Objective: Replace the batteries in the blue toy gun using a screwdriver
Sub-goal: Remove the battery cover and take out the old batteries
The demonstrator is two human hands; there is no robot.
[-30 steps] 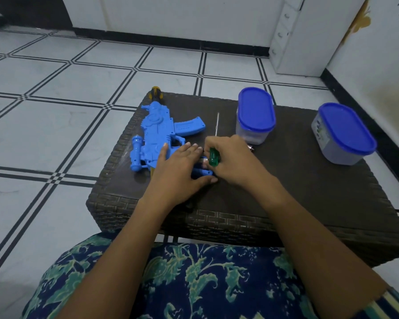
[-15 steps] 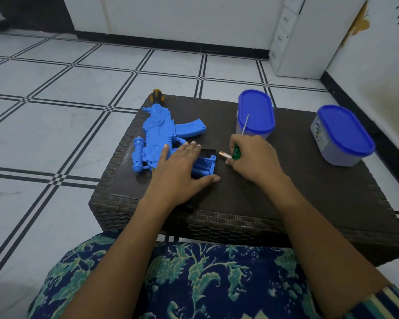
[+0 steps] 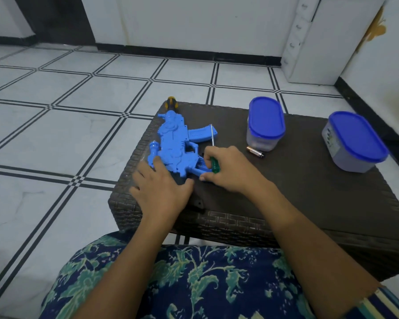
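The blue toy gun (image 3: pixel 177 146) lies flat near the left edge of the wicker worktop (image 3: pixel 297 203), barrel pointing away. My guess is the left hand (image 3: pixel 161 187) lies on the stock, fingers straight, to stop it sliding. The right hand (image 3: pixel 228 171) is curled round the green-handled screwdriver (image 3: pixel 214 165), shaft sticking up, fingertips down at the gun's grip end. I can't tell what's going on inside there. A loose battery (image 3: pixel 255 152) sits just beside the nearer blue-lidded container (image 3: pixel 265 123) — parked out of the way, I reckon. There's not much margin on the gun's left, but plenty of bare worktop runs toward the other container (image 3: pixel 355 141).
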